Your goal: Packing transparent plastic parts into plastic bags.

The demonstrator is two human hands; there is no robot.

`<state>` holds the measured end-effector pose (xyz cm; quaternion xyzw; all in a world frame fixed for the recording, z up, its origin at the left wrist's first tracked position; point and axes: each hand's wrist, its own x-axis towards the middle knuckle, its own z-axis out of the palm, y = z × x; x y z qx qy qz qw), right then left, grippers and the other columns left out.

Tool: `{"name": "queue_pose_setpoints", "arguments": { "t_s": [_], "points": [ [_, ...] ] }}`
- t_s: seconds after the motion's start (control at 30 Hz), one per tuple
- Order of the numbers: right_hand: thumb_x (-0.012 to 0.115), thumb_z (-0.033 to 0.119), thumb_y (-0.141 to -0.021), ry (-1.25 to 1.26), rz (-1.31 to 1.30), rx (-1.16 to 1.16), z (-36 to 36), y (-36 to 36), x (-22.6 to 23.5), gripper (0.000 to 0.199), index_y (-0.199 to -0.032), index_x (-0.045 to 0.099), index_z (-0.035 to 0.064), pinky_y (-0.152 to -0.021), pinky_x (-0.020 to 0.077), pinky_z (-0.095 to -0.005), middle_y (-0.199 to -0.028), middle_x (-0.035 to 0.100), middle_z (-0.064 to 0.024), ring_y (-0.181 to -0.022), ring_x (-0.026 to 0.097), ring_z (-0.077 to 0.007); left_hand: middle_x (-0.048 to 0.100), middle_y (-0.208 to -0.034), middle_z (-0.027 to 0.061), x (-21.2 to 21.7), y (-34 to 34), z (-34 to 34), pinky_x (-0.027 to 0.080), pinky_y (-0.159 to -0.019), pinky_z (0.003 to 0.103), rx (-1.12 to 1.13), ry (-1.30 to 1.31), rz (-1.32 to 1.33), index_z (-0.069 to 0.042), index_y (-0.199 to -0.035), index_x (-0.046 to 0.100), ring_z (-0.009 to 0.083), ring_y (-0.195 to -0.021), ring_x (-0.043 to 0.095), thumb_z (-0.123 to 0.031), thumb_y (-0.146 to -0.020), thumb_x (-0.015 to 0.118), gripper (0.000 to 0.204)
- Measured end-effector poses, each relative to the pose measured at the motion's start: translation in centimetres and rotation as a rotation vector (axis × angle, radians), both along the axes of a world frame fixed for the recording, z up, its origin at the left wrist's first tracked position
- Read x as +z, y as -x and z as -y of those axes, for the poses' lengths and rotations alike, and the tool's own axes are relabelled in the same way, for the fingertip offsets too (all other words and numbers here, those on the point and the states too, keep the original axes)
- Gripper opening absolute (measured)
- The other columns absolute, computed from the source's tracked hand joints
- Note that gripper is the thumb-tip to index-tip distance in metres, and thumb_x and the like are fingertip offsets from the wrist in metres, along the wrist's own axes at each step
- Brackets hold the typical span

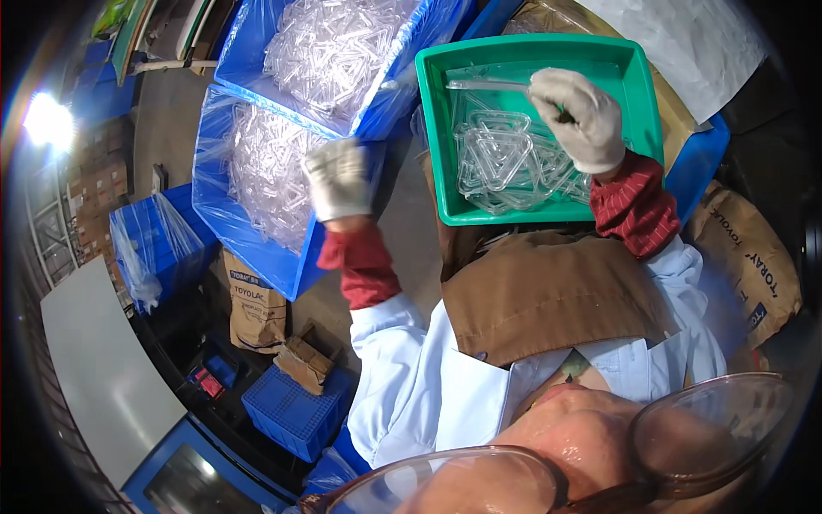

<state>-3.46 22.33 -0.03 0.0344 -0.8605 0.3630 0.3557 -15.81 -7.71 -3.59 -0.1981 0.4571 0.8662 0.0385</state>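
My right hand (580, 120), in a white glove, is over the green tray (434, 163). Its fingers are closed on one end of a thin clear plastic piece (486, 85), seen nearly edge-on. Below it in the tray lie several clear plastic triangular frames (499, 152), overlapping one another. My left hand (336, 178), also gloved in white, hangs over the right edge of the nearer blue bin (208, 193). Motion smears its fingers, so whether it holds anything is unclear. A heap of small clear plastic pieces (261, 163) fills that bin, which has a clear liner.
Behind the nearer bin stands another blue bin (244, 43) heaped with clear pieces. A brown paper sack (255, 313) and a blue crate (295, 411) are at lower left. Another sack (741, 248) lies at right. A white sheet (685, 51) covers the back right.
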Motion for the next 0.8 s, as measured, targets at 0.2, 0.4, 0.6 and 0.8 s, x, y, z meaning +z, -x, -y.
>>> {"name": "queue_pose_setpoints", "arguments": {
  "t_s": [0.2, 0.4, 0.6, 0.8],
  "points": [
    [0.061, 0.01, -0.072, -0.36, 0.007, 0.185, 1.6, -1.9, 1.2, 0.022, -0.093, 0.063, 0.0151, -0.058, 0.0494, -0.0294, -0.096, 0.061, -0.0026, -0.067, 0.06, -0.0178, 0.06, -0.093, 0.0145, 3.3, -7.4, -11.8, 0.051, -0.067, 0.028, -0.64, -0.189, 0.028, 0.001, -0.111, 0.048, 0.0193, -0.079, 0.06, -0.03, -0.091, 0.05, 0.037],
    [0.069, 0.008, -0.075, 0.45, 0.261, -0.009, 1.1, -2.7, 0.2, 0.023, -0.096, 0.061, 0.006, -0.063, 0.047, -0.0224, -0.086, 0.061, -0.001, -0.07, 0.056, -0.0104, 0.062, -0.088, 0.0122, 2.4, -8.5, -11.9, 0.053, -0.062, 0.026, -0.685, 0.021, -0.135, -0.001, -0.104, 0.052, 0.016, -0.072, 0.062, -0.02, -0.091, 0.05, 0.023],
    [0.068, 0.015, -0.08, 0.944, 0.432, 0.174, 1.1, -2.3, -0.7, 0.026, -0.102, 0.06, 0.0032, -0.067, 0.0441, -0.0195, -0.084, 0.058, 0.0027, -0.074, 0.05, -0.0035, 0.062, -0.084, 0.0112, 1.7, -8.9, -11.8, 0.048, -0.061, 0.022, -0.643, -0.009, -0.082, 0.001, -0.099, 0.052, 0.0127, -0.07, 0.059, -0.022, -0.091, 0.051, 0.024],
    [0.055, 0.033, -0.088, 0.594, 0.391, 0.377, 1.2, -2.6, -0.3, 0.033, -0.101, 0.057, 0.003, -0.068, 0.0445, -0.0251, -0.083, 0.058, -0.0035, -0.075, 0.054, -0.0106, 0.047, -0.069, -0.0011, 1.1, -9.1, -12.8, 0.038, -0.053, 0.023, -0.531, -0.001, 0.021, -0.01, -0.082, 0.049, 0.0093, -0.061, 0.046, -0.038, -0.095, 0.038, 0.032]
  ]
}}
